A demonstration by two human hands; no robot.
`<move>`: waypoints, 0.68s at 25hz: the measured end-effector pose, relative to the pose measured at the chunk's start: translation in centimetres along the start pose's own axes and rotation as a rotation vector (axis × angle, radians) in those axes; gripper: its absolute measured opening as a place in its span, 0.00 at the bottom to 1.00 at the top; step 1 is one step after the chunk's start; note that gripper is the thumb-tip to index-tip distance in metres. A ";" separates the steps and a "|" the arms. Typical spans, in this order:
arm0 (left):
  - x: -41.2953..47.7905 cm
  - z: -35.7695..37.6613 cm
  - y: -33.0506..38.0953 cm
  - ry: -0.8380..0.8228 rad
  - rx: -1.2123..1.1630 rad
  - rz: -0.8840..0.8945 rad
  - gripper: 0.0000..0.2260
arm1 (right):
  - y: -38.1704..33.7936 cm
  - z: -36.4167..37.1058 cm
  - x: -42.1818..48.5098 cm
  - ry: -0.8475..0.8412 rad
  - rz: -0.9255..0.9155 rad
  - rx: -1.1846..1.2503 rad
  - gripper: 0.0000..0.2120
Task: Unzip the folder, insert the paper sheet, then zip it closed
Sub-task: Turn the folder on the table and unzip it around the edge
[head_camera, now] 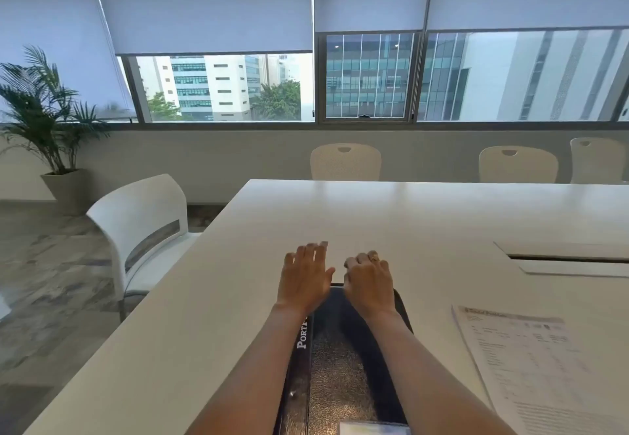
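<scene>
A dark zip folder (340,366) with a textured front and white lettering on its left spine lies flat on the white table (391,216), right in front of me. My left hand (304,278) is stretched past the folder's far left corner, fingers spread and holding nothing. My right hand (369,281) sits at the folder's far edge with its fingers curled down; what they grip, if anything, is hidden. The printed paper sheet (531,366) lies on the table to the right of the folder, apart from it.
A recessed cable hatch (571,257) is set into the table at the right. A white chair (143,230) stands at the table's left side, more chairs (345,162) along the far edge. A potted palm (51,128) stands at the back left.
</scene>
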State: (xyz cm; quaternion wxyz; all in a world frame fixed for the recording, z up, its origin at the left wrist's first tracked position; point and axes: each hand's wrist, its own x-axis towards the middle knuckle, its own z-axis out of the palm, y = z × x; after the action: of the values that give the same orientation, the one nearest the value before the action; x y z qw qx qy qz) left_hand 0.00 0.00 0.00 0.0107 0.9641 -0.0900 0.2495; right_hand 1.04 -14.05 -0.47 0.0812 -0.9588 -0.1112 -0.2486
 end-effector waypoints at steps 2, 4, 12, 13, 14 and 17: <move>-0.7 0.5 -0.5 -0.075 -0.057 -0.072 0.23 | -0.2 0.5 -0.3 -0.047 0.012 0.051 0.10; -1.6 1.3 -1.7 -0.123 -0.067 -0.119 0.22 | -0.4 1.1 -0.4 -0.073 0.024 0.088 0.10; -2.0 2.5 -4.9 -0.274 -0.064 -0.215 0.29 | -2.2 2.8 1.7 -0.272 0.082 0.216 0.12; -1.9 2.5 -5.1 -0.281 -0.068 -0.234 0.31 | -2.5 2.9 2.3 -0.304 0.092 0.243 0.12; -1.8 2.6 -5.4 -0.285 -0.082 -0.256 0.32 | -2.9 3.0 2.9 -0.339 0.110 0.276 0.12; -1.8 2.8 -6.1 -0.300 -0.150 -0.318 0.37 | -4.5 3.6 4.6 -0.422 0.164 0.365 0.12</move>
State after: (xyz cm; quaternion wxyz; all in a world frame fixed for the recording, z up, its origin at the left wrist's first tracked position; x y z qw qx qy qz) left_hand 0.87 6.09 -3.14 0.1080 0.9890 0.0441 0.0913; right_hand 5.48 -8.18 -0.79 0.2474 -0.9646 -0.0905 -0.0120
